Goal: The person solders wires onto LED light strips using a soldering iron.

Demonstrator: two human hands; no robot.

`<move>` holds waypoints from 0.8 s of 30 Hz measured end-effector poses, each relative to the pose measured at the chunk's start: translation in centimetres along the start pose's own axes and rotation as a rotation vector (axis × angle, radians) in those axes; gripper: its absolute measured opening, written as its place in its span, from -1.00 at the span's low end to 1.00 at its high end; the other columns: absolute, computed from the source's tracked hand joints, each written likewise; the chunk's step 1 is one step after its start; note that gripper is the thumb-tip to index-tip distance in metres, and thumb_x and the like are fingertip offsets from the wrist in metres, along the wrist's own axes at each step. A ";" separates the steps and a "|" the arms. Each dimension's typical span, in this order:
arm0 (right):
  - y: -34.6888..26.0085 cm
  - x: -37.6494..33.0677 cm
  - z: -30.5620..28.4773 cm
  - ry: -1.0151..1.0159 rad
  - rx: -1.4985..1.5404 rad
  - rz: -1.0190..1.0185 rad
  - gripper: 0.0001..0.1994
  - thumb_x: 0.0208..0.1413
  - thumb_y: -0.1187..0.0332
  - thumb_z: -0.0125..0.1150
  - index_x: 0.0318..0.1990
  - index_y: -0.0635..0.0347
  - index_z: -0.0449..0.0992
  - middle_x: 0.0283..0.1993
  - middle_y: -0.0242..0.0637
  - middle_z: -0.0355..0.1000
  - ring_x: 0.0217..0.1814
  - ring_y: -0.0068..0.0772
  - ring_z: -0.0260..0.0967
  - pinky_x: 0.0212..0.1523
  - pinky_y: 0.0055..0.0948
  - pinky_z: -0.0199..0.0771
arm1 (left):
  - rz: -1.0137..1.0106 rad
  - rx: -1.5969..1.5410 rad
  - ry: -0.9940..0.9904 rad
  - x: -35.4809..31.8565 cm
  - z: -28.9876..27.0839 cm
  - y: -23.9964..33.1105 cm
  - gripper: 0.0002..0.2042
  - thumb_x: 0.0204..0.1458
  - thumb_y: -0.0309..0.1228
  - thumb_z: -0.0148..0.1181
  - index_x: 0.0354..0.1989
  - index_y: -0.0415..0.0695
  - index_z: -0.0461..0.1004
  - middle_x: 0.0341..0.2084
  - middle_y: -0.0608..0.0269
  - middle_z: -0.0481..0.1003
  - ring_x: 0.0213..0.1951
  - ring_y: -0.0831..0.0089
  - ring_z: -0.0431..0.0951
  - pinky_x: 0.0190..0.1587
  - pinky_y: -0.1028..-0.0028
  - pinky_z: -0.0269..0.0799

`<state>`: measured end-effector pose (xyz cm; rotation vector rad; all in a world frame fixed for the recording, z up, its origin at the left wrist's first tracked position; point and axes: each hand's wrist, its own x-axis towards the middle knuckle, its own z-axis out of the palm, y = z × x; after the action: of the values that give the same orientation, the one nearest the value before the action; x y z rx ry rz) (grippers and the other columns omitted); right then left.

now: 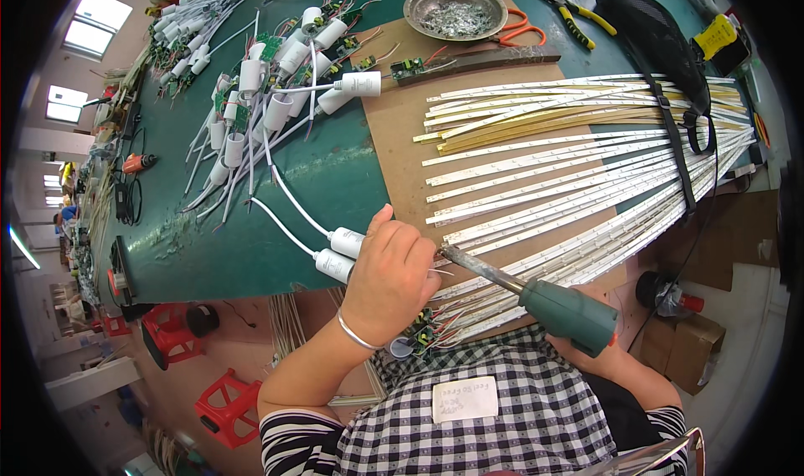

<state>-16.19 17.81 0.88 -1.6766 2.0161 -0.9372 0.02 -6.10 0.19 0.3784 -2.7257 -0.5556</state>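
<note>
My right hand (596,364) grips a green-bodied soldering iron (561,310) from below, partly hidden by the tool's body. Its metal shaft slants up-left, and the tip ends just right of my left fingers. My left hand (390,277), with a bangle at the wrist, is closed over the ends of several LED strips; a thin wire (442,272) pokes out under its fingers. What the fingers pinch is hidden. Two white cylindrical caps with cables (335,265) lie against that hand's left side. Small circuit boards with coloured wires (425,332) sit below it, near the checked apron.
White LED strips (536,168) fan across a brown board (402,141). White caps and cables (276,112) pile up at left on the green table (167,254). At the back are a metal bowl (419,25), orange-handled scissors (526,34), pliers (578,29) and a black bag (649,41).
</note>
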 end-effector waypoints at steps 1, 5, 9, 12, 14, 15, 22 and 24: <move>-0.1 0.0 0.0 0.018 0.022 0.031 -0.70 -0.17 0.43 0.39 -0.20 0.17 0.56 -0.16 -0.22 0.46 -0.17 -0.21 0.42 -0.17 -0.36 0.45 | 0.002 0.004 -0.004 0.0 0.0 0.0 -0.78 -0.38 -0.60 0.20 -0.49 -0.15 0.35 -0.48 0.18 0.31 -0.28 0.17 0.38 0.19 0.03 0.23; 0.0 0.0 0.0 0.008 0.018 0.044 -0.70 -0.17 0.43 0.39 -0.20 0.16 0.56 -0.17 -0.23 0.47 -0.17 -0.20 0.43 -0.17 -0.34 0.46 | 0.001 0.004 -0.004 0.0 0.0 0.0 -0.78 -0.38 -0.60 0.20 -0.49 -0.15 0.35 -0.48 0.18 0.31 -0.28 0.17 0.38 0.19 0.03 0.23; 0.8 -1.8 0.6 -0.041 0.172 0.165 -0.69 -0.16 0.43 0.37 -0.16 0.14 0.56 -0.13 -0.23 0.48 -0.10 -0.18 0.41 -0.10 -0.32 0.42 | 0.001 0.006 -0.017 0.0 -0.1 0.0 -0.79 -0.37 -0.60 0.20 -0.49 -0.14 0.36 -0.49 0.19 0.31 -0.28 0.18 0.38 0.19 0.03 0.23; 0.7 -2.2 0.7 -0.072 0.320 0.330 -0.68 -0.15 0.43 0.34 -0.14 0.13 0.56 -0.09 -0.23 0.48 -0.04 -0.15 0.38 -0.04 -0.29 0.38 | 0.000 0.012 -0.033 0.0 -0.1 -0.1 -0.79 -0.37 -0.59 0.20 -0.49 -0.14 0.38 -0.49 0.20 0.32 -0.28 0.19 0.38 0.19 0.04 0.23; 0.7 -2.1 0.6 -0.043 0.329 0.342 -0.68 -0.14 0.43 0.33 -0.13 0.12 0.56 -0.08 -0.23 0.48 -0.01 -0.14 0.36 -0.02 -0.28 0.36 | -0.001 0.021 -0.032 -0.1 -0.1 -0.1 -0.79 -0.37 -0.59 0.20 -0.48 -0.14 0.38 -0.49 0.20 0.32 -0.28 0.19 0.38 0.19 0.04 0.23; 0.8 -2.3 0.5 -0.066 0.341 0.366 -0.68 -0.14 0.43 0.33 -0.13 0.12 0.56 -0.07 -0.23 0.48 0.01 -0.15 0.35 -0.02 -0.28 0.36 | -0.001 0.022 -0.030 -0.1 -0.1 -0.1 -0.80 -0.36 -0.59 0.20 -0.48 -0.14 0.38 -0.49 0.20 0.32 -0.28 0.20 0.38 0.19 0.04 0.23; 0.9 -2.8 0.2 -0.101 0.353 0.419 -0.68 -0.14 0.44 0.34 -0.13 0.13 0.56 -0.05 -0.23 0.46 0.04 -0.17 0.32 -0.03 -0.30 0.37 | 0.008 0.040 -0.023 0.0 -0.1 0.0 -0.80 -0.34 -0.59 0.20 -0.47 -0.14 0.38 -0.47 0.20 0.33 -0.27 0.19 0.39 0.18 0.04 0.23; 1.1 -3.3 0.3 -0.090 0.351 0.421 -0.68 -0.15 0.45 0.35 -0.14 0.14 0.56 -0.06 -0.23 0.45 0.03 -0.18 0.33 -0.06 -0.32 0.40 | 0.005 0.049 -0.027 -0.1 -0.1 0.1 -0.80 -0.33 -0.59 0.20 -0.46 -0.14 0.38 -0.47 0.19 0.33 -0.27 0.19 0.39 0.18 0.04 0.23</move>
<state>-16.03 20.95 -0.57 -1.0389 1.9034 -0.9694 0.11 -6.07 0.33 0.3789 -2.7700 -0.4963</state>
